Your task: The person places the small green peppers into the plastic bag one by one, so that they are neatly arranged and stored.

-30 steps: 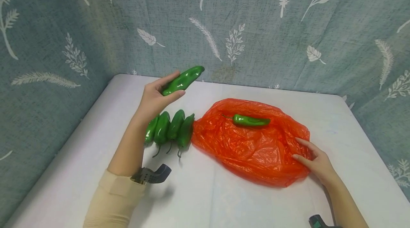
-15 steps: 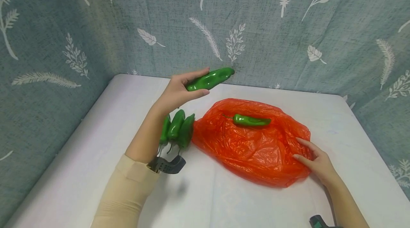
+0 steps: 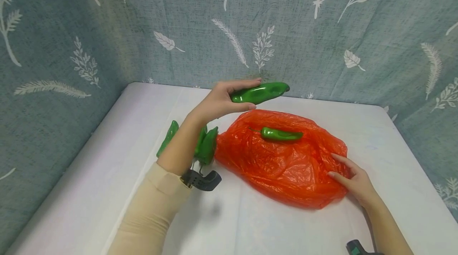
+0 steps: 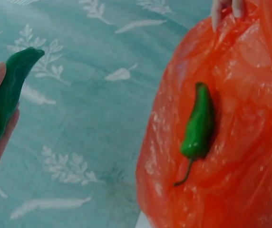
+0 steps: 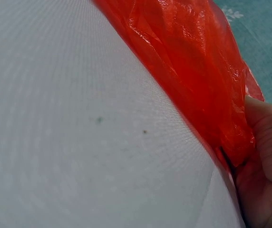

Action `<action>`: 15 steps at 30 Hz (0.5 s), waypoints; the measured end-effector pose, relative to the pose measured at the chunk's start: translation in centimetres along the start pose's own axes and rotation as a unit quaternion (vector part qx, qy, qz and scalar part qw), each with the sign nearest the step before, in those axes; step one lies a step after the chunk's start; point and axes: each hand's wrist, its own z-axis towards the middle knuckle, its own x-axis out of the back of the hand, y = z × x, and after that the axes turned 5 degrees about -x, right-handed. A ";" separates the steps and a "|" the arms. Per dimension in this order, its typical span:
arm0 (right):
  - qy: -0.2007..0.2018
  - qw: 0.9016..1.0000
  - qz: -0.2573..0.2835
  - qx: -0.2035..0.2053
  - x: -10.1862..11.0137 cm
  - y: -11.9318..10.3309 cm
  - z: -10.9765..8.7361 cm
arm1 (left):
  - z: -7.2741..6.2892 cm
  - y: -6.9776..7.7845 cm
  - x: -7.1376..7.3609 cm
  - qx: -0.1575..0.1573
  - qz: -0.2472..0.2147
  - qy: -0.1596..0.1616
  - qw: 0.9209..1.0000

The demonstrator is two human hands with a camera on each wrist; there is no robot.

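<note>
Your left hand (image 3: pixel 223 100) gripped a glossy green pepper (image 3: pixel 260 93), plump and tapering to a curved end. Your right hand (image 3: pixel 358 183) held the crinkled red bag (image 3: pixel 282 171) by its side

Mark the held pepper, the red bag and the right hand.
Held pepper (image 3: pixel 260 93): head view, middle of its body.
Red bag (image 3: pixel 284 167): head view, bare crumpled plastic.
Right hand (image 3: pixel 358 183): head view, back of it.
</note>
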 end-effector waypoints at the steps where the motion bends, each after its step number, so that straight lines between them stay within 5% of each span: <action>1: 0.000 1.000 0.001 -0.002 0.0 0.0 0.0 | 0.2 0.0 -0.2 0.000 0.002 -0.006 1.000; 15: -0.006 1.000 0.005 -0.005 0.1 0.2 0.0 | 1.7 -1.3 -3.8 0.012 -0.035 -0.064 0.997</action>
